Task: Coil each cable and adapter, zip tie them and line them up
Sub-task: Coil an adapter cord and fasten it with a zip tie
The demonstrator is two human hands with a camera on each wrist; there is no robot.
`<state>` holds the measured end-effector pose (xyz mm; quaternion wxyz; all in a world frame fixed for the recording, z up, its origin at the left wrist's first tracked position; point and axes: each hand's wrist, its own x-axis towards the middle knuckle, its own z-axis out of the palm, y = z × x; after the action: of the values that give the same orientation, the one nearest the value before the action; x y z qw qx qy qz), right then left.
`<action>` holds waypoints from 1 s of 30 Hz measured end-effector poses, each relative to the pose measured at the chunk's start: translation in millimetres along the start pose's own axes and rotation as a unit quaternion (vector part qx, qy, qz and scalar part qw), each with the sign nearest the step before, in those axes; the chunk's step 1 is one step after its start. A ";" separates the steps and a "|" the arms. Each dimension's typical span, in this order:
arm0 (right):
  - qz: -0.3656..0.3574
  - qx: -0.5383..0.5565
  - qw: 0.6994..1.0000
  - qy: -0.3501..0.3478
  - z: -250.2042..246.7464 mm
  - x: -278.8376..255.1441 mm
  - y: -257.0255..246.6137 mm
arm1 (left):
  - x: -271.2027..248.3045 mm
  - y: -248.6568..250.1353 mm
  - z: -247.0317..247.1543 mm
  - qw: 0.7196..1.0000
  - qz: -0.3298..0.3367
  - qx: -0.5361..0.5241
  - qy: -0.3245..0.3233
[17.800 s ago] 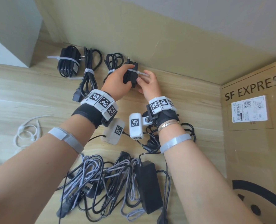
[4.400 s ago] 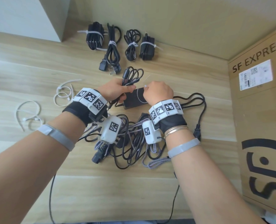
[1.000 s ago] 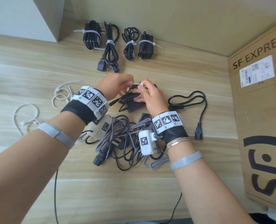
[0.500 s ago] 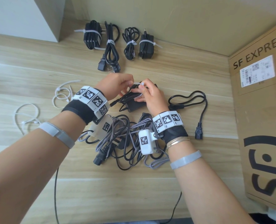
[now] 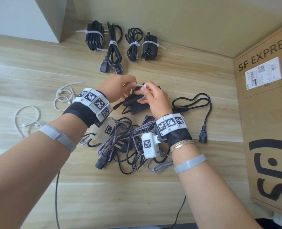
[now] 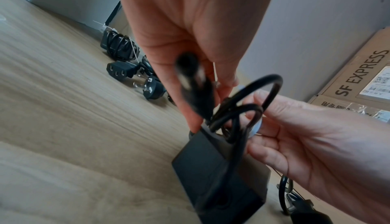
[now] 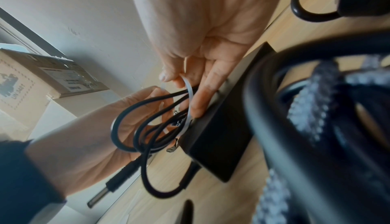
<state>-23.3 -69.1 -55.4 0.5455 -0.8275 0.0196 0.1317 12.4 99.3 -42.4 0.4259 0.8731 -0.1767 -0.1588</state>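
Note:
A black power adapter [image 5: 139,107] lies on the wooden table in the middle of the head view, its thin cable coiled on top [image 7: 135,124]. A white zip tie [image 5: 141,85] is looped round the coil and the adapter [image 7: 217,135]. My left hand [image 5: 132,85] pinches one end of the tie from the left, its fingers against the cable loops [image 6: 242,110]. My right hand [image 5: 145,90] pinches the tie [image 7: 188,94] between thumb and forefinger, with the other fingers resting on the adapter [image 6: 217,174].
Several tied bundles [image 5: 114,48] stand in a row at the back wall. A tangle of loose black and braided cables [image 5: 127,142] lies under my wrists. A black power cord [image 5: 194,103] lies to the right, and spare zip ties [image 5: 62,98] to the left. A cardboard box [image 5: 265,113] walls the right side.
Earlier both hands set a tied adapter into the back row, then moved nearer to this adapter with its coil. Over the last second they have barely shifted, both fingering the tie.

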 end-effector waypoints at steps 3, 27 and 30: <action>-0.002 0.000 1.000 0.001 0.7 0.0 0.9 | -0.1 -2.0 0.9 1.000 -0.007 -0.014 0.003; -0.004 0.002 1.000 0.014 1.0 -3.8 -6.4 | 0.5 -0.3 0.4 1.000 -0.005 0.008 -0.005; -0.004 0.001 1.000 0.015 1.3 -4.0 -6.4 | 0.5 -0.1 0.0 1.000 -0.003 0.008 -0.011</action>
<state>-26.4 -65.7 -49.2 0.5464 -0.8289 0.0243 0.1174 12.8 99.2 -42.6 0.4164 0.8751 -0.1805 -0.1683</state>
